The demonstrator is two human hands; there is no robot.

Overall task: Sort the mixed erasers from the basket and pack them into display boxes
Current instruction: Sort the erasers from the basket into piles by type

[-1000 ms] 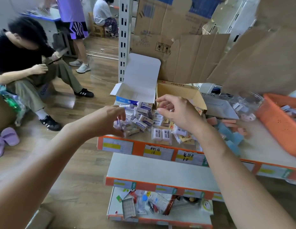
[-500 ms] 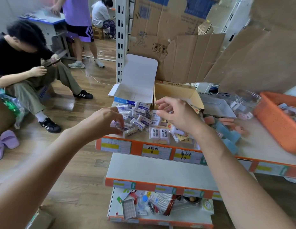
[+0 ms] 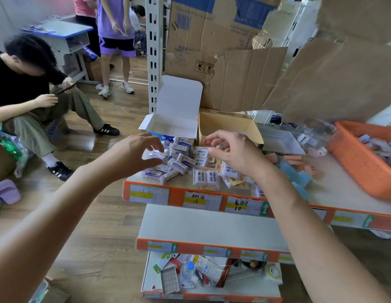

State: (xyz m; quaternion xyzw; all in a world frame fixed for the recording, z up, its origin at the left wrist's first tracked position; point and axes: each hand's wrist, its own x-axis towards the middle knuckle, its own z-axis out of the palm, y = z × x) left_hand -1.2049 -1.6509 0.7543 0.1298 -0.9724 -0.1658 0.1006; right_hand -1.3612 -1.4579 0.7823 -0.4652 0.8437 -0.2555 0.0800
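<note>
Head view, looking down on the top shelf [image 3: 334, 189] with its orange front edge. Mixed erasers lie in a loose heap near the shelf's left end: blue-print erasers [image 3: 181, 162] on the left side, 2B erasers [image 3: 205, 178] in white and yellow sleeves on the right side. Two display boxes stand just behind the heap, both open: a white box [image 3: 179, 99] with its lid raised, and a beige box [image 3: 225, 119] touching it on the right. Left hand [image 3: 135, 154] hovers over the left side of the heap, fingers curled and thumb below. One small blue-print piece [image 3: 157, 154] sits in the gap between thumb and fingertips, but I cannot tell whether the grip has closed on it. Right hand [image 3: 240, 154] is at the front wall of the beige box, fingers curled and index arched over the top. Its thumb tip touches the right end of a single 2B eraser [image 3: 201, 151] at the top of the heap. I cannot tell whether that grip is a true pinch or bare contact. Pink and blue blocks [image 3: 299, 173] lie scattered right of the right wrist. The orange basket [image 3: 351, 154] stands at the far right of the shelf, well apart from both hands, with more erasers inside. A seated person [image 3: 26, 84] is on the floor to the left.
</note>
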